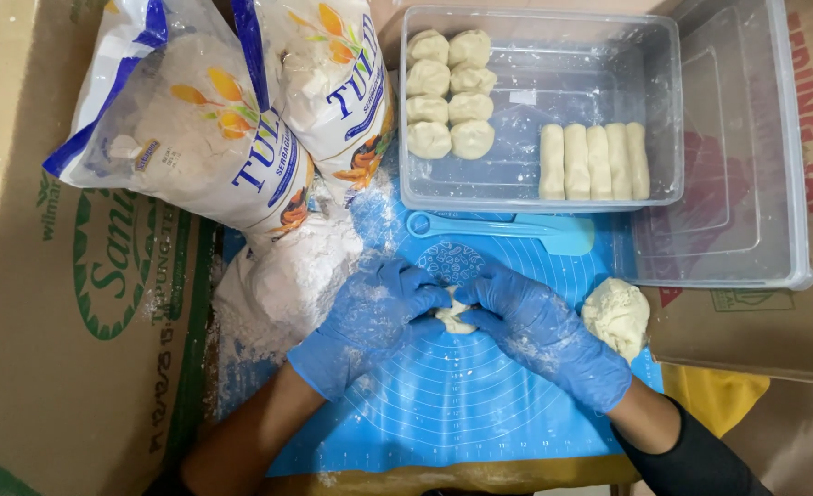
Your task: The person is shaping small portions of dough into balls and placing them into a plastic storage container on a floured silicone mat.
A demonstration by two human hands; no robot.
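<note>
Left hand [370, 317] and right hand [535, 331], in flour-dusted blue gloves, both pinch one small pale dough piece [453, 318] over the blue silicone mat [452, 404]. Dough soft, lumpy, long axis indistinct. Rough dough lump [616, 315] sits right.

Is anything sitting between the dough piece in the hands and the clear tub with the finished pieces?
Yes. A blue scraper lies on the mat just before the tub's near wall, between it and the dough piece pinched by the left hand and right hand.
</note>
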